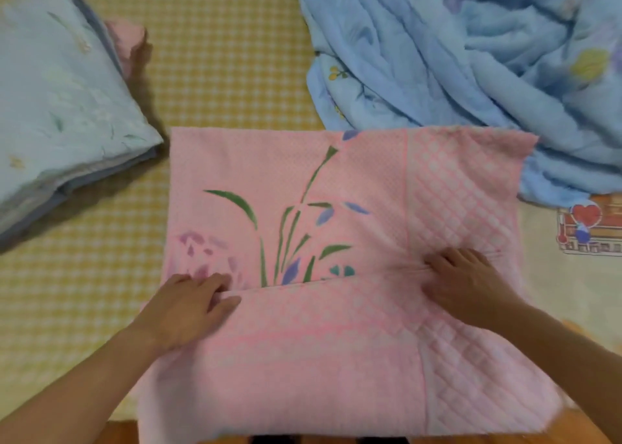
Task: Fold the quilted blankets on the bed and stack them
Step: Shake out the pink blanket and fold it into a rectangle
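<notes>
I am working the pink quilted blanket, which is lying flat on the bed directly under and ahead of both my hands. My left hand is pinching the near folded edge, fingers curled onto the fabric. My right hand is gripping a gathered crease on the same fold line, puckers radiating from the fingers. Judgement: I am carrying the near flap forward over the printed half. To do it well, both hands should be travelling together, keeping the edge taut and parallel to the far edge, then releasing the bunching under my right hand. The folded stack is waiting beyond my left hand; the unfolded blue blanket is lying beyond my right.
</notes>
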